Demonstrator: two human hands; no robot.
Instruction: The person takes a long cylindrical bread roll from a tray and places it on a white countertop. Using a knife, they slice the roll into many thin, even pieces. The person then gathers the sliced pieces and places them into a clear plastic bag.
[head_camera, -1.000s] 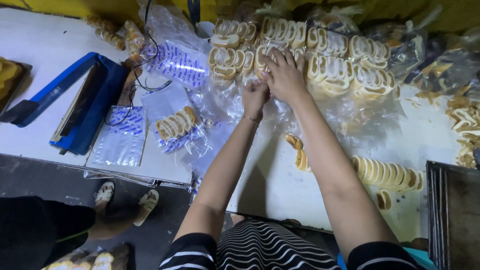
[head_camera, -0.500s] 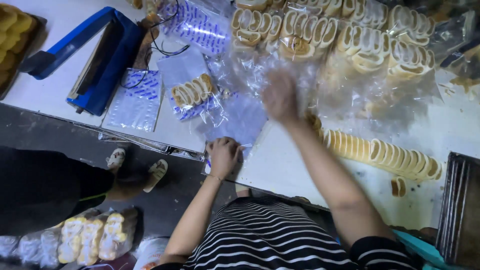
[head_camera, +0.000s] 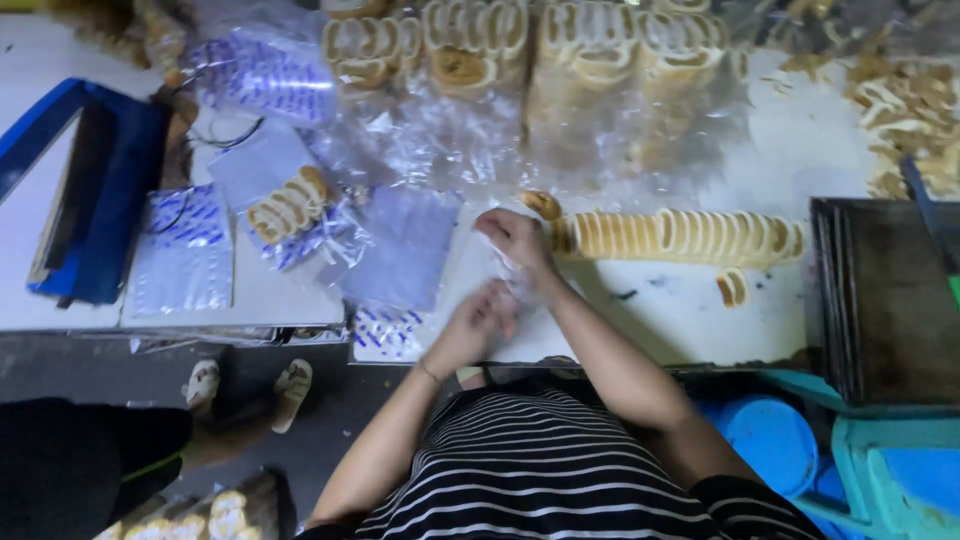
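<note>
My left hand (head_camera: 476, 326) and my right hand (head_camera: 520, 246) meet near the front edge of the white table (head_camera: 660, 320). Both grip a clear plastic bag (head_camera: 512, 282) that stretches between them. Just right of my right hand lies a long row of sliced ring-shaped cookies (head_camera: 680, 235). One loose cookie (head_camera: 541, 204) sits right above my right hand. A flat clear bag (head_camera: 405, 245) lies to the left of my hands.
Several filled cookie bags (head_camera: 520, 50) are piled at the back. A small bagged cookie stack (head_camera: 290, 205) and printed empty bags (head_camera: 185, 250) lie left, beside a blue heat sealer (head_camera: 85, 190). A dark tray (head_camera: 885, 300) stands right. Another person's sandalled feet (head_camera: 245, 385) show below the table.
Both hands have pulled back from the pile of filled bags at the rear to the front edge, and they now hold a clear bag between them next to the cookie row.
</note>
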